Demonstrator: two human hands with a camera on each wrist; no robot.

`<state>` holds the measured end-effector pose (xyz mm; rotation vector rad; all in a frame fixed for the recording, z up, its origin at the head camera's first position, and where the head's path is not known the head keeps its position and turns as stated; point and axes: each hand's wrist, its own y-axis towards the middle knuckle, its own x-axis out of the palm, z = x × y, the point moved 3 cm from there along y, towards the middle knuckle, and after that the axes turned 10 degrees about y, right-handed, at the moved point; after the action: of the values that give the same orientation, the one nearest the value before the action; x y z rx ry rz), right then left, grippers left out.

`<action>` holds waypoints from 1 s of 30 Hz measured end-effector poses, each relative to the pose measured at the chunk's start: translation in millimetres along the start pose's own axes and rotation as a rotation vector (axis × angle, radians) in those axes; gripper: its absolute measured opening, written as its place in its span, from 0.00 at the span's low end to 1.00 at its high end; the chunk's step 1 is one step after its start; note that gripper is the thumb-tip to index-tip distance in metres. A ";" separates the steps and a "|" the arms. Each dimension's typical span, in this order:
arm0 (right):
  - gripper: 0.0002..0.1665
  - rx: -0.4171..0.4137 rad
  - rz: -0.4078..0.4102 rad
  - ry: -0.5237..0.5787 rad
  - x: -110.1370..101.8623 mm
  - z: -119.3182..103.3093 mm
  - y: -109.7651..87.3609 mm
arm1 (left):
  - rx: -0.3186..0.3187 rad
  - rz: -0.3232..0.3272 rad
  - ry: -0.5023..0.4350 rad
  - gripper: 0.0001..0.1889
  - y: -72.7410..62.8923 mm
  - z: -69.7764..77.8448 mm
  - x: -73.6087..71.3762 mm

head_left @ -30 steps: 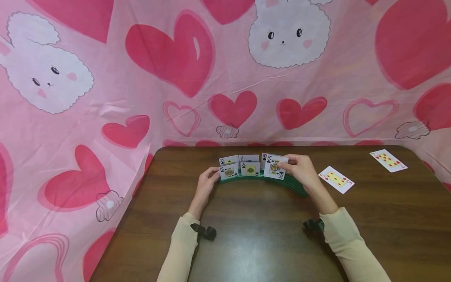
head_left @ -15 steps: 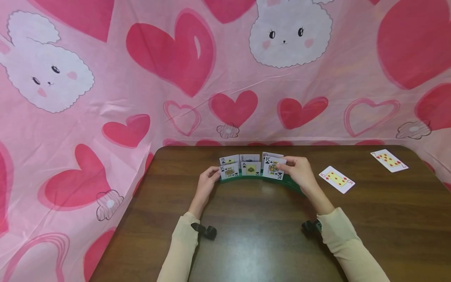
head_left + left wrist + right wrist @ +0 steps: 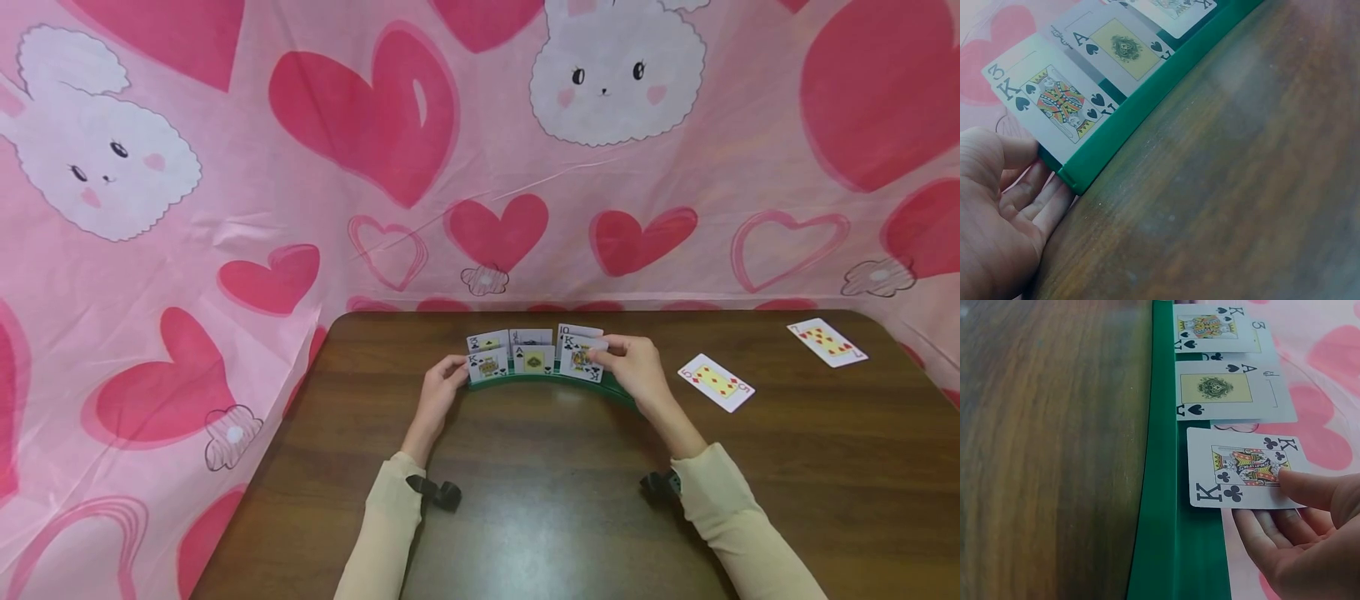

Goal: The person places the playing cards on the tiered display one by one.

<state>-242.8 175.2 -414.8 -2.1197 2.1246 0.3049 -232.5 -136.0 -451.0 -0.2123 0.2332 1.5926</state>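
A curved green card holder [image 3: 1159,487] stands on the table with playing cards upright in two rows. My left hand [image 3: 438,396] holds its left end, thumb and fingers by the corner, beside the king of spades [image 3: 1063,103]. The ace of spades [image 3: 533,360] stands to the right of that king. Between thumb and fingers, my right hand [image 3: 639,371] pinches the king of clubs [image 3: 1241,469], which is at the holder right of the ace; whether its lower edge sits in the slot I cannot tell. Behind are a three [image 3: 483,340], a partly hidden face card [image 3: 530,336] and a ten [image 3: 585,331].
On the wooden table [image 3: 525,483], a five of diamonds [image 3: 716,382] lies face up right of my right hand. A red seven [image 3: 827,342] lies farther back at the right. Pink heart-patterned cloth [image 3: 495,158] hangs behind the table's back edge.
My right hand has brought the king of clubs slightly left and down toward the holder, uncovering more of the ten behind it. The left hand has stayed in place.
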 end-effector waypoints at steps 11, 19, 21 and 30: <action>0.18 -0.035 0.019 -0.052 2.8 1.3 -0.8 | -0.003 0.002 -0.004 0.11 0.1 -0.2 0.5; 0.18 -0.033 0.008 -0.060 5.7 2.8 -0.3 | -0.002 0.004 0.002 0.11 1.9 -1.9 0.8; 0.18 -0.037 0.015 -0.065 5.8 3.0 -0.2 | -0.012 0.002 0.004 0.11 7.9 -11.1 2.1; 0.16 -0.048 0.038 -0.090 6.2 4.3 0.2 | -0.009 0.024 -0.003 0.12 20.3 -37.2 6.5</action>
<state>-243.2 170.1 -420.4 -2.0510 2.1300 0.4517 -253.3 -140.7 -488.1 -0.2147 0.2273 1.6178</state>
